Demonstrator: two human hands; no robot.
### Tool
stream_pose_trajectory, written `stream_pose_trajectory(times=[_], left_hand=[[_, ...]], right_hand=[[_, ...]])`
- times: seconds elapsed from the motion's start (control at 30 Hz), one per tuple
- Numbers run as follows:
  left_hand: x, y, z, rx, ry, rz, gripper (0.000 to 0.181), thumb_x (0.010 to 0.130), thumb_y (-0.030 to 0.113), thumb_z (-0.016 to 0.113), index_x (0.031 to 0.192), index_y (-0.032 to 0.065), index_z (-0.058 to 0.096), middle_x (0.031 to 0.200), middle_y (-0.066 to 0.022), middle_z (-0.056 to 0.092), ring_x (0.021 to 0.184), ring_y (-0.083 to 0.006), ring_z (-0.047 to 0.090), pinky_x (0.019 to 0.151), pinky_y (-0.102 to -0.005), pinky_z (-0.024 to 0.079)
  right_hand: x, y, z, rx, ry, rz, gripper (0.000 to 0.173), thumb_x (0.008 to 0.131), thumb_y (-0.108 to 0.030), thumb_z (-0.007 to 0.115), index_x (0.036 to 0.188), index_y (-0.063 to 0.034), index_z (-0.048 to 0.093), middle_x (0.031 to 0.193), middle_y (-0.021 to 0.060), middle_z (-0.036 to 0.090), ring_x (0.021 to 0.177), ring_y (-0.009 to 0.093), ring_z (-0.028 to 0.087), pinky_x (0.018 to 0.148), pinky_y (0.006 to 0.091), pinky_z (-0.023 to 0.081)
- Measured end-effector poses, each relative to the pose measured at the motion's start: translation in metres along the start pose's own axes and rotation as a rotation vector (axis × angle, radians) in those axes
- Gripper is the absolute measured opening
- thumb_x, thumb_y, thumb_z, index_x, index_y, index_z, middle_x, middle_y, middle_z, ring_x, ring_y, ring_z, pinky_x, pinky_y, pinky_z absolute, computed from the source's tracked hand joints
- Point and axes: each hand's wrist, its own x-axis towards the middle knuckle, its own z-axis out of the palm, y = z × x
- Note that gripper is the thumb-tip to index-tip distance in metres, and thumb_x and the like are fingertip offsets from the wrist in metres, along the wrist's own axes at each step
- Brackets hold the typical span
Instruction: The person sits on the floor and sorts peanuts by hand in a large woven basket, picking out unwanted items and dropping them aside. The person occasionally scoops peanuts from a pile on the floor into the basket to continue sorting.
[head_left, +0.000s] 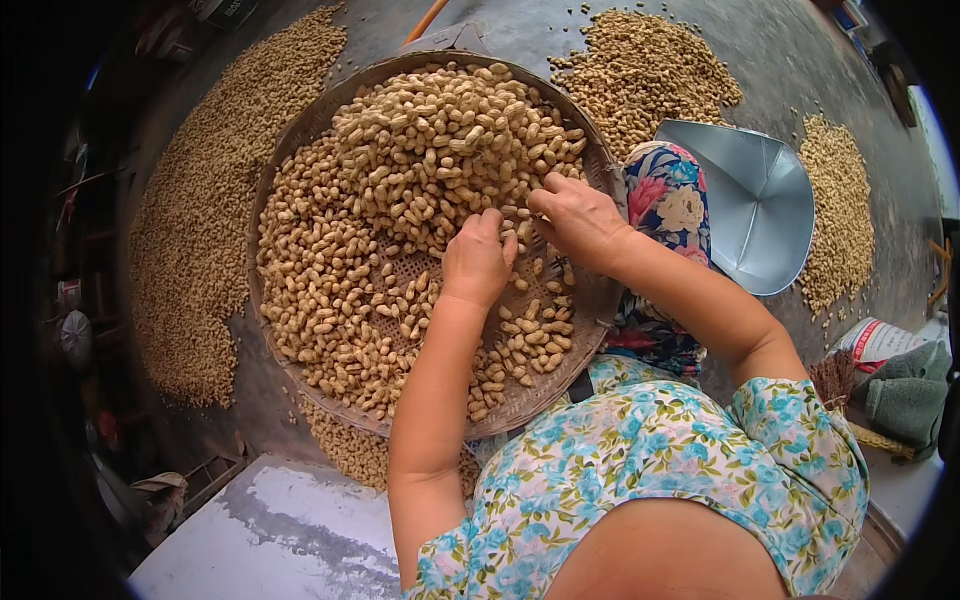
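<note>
A round woven bamboo tray (604, 172) lies before me, loaded with unshelled peanuts (442, 142). The tallest heap is at its far side, and a looser spread covers its left part. My left hand (478, 255) is over the middle of the tray, fingers bent down at the near edge of the heap. Just right of it, my right hand (576, 219) reaches in with curled fingertips among several peanuts. The fingertips of both hands are partly hidden, so any peanut held in them cannot be made out. Scattered peanuts (534, 337) lie below my hands on bare weave.
Peanut piles cover the floor at left (202, 217), at far right (645, 75) and at the right edge (838, 217). A sheet-metal scoop (765, 202) rests beside my floral-clad knee. A white bucket (874, 341) and a dark green cloth (904, 390) are at lower right.
</note>
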Motion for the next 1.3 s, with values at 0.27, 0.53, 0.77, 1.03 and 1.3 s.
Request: stream_pose_trajectory(times=[0.27, 0.53, 0.77, 1.03, 1.3], left_hand=[[0.011, 0.019, -0.027, 0.186, -0.32, -0.139, 0.033, 0.081, 0.024, 0.073, 0.098, -0.0025, 0.061, 0.09, -0.0238, 0.07, 0.087, -0.0398, 0.069, 0.077, -0.0479, 0.056], [-0.062, -0.011, -0.028, 0.026, -0.255, -0.109, 0.03, 0.08, 0.026, 0.075, 0.087, -0.0011, 0.063, 0.073, -0.015, 0.068, 0.059, -0.0283, 0.063, 0.058, -0.0383, 0.051], [-0.106, -0.048, -0.047, -1.883, -0.267, -0.172, 0.026, 0.087, 0.021, 0.065, 0.101, 0.0005, 0.061, 0.088, -0.008, 0.063, 0.063, -0.011, 0.06, 0.046, -0.0206, 0.047], [-0.11, -0.038, -0.042, -0.647, 0.076, -0.326, 0.007, 0.09, 0.011, 0.068, 0.091, 0.0052, 0.072, 0.071, 0.0008, 0.063, 0.054, -0.0047, 0.048, 0.046, -0.0216, 0.038], [-0.104, -0.04, -0.004, -0.145, 0.171, -0.126, 0.017, 0.088, 0.011, 0.072, 0.103, 0.0048, 0.067, 0.073, -0.0001, 0.063, 0.059, -0.009, 0.056, 0.053, -0.024, 0.046]], right_hand=[[0.006, 0.009, 0.016, 0.067, -0.158, -0.044, 0.021, 0.082, -0.015, 0.067, 0.101, -0.0075, 0.064, 0.104, 0.0143, 0.058, 0.097, 0.035, 0.062, 0.082, 0.0429, 0.053], [0.008, 0.021, -0.009, 1.059, -0.261, 0.184, 0.029, 0.089, -0.02, 0.059, 0.111, -0.0005, 0.057, 0.092, 0.0042, 0.06, 0.083, 0.015, 0.061, 0.07, 0.0326, 0.055], [0.027, -0.015, 0.028, 0.023, -0.02, 0.013, 0.03, 0.086, -0.023, 0.068, 0.106, -0.0022, 0.061, 0.105, 0.0155, 0.064, 0.093, 0.034, 0.067, 0.078, 0.042, 0.055], [0.03, -0.013, 0.014, -0.037, -0.123, 0.098, 0.031, 0.084, -0.019, 0.066, 0.108, -0.0016, 0.058, 0.11, 0.0162, 0.062, 0.099, 0.034, 0.067, 0.083, 0.0433, 0.054], [0.018, -0.017, 0.026, 0.163, -0.139, 0.001, 0.024, 0.087, -0.025, 0.07, 0.101, -0.0064, 0.064, 0.107, 0.0138, 0.059, 0.099, 0.032, 0.064, 0.083, 0.0421, 0.053]])
